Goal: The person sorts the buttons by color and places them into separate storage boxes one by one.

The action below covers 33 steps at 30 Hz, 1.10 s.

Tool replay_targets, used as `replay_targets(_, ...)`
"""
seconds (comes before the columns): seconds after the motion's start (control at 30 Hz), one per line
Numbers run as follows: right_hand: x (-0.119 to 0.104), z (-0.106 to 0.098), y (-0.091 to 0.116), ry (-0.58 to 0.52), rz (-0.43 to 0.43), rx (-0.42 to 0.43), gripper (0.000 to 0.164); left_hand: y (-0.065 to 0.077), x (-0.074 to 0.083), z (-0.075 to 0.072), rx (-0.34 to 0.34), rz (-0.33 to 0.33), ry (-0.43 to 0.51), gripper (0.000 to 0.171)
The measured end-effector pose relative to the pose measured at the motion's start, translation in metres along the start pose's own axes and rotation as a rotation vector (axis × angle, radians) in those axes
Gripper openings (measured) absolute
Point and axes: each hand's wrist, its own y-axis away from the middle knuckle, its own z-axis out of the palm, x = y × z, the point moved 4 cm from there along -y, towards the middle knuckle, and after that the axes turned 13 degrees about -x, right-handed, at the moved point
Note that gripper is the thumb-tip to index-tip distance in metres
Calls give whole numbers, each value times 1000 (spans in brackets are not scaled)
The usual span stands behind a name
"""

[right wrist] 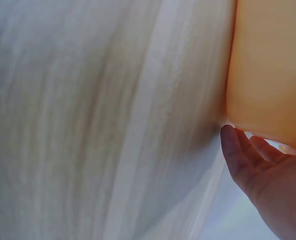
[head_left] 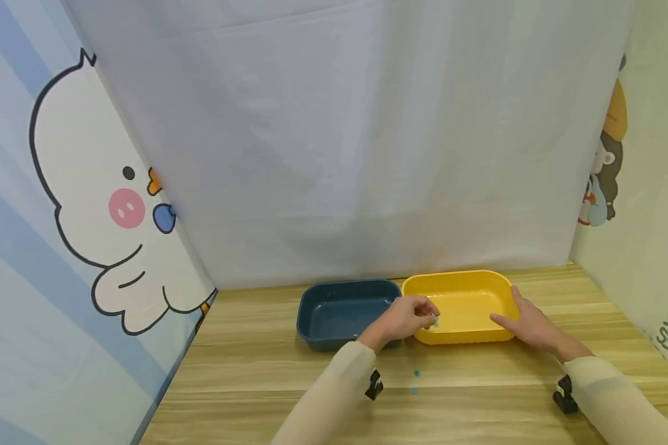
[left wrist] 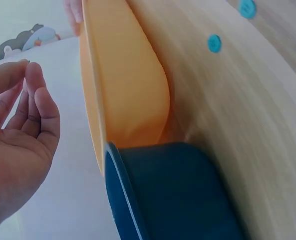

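My left hand (head_left: pixel 405 318) is above the near left rim of a yellow plastic basin (head_left: pixel 473 335). Thumb and forefinger pinch a small blue button (head_left: pixel 436 319), mostly hidden by the fingertips; in the left wrist view only a tiny dark edge shows between them. On the basin's right end, my right hand (head_left: pixel 534 324) grips the wall, thumb over the rim and fingers along the outside. The right wrist view has these fingers (right wrist: pixel 232 150) against the basin's outer side. Two blue buttons (head_left: pixel 417 373) (left wrist: pixel 214 43) lie on the table in front of the basins.
A dark blue basin (head_left: pixel 312 337) stands left of the yellow one, their ends close together. Both sit on a wood-grain table (head_left: pixel 245 383) before a hanging white cloth (head_left: pixel 312 154). Printed cartoon panels flank the table on the left (head_left: pixel 89 173) and right (head_left: pixel 640 259).
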Motion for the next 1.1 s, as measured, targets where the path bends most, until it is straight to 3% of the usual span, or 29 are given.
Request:
replay_targets(0.43,4,0,-1,18,-4,-1,101,-29,-3,7,8,-44,94,12)
replay_targets(1.1,7,-1,-4,-7,23,3,102,-48,-25,10,87,-131,155,4)
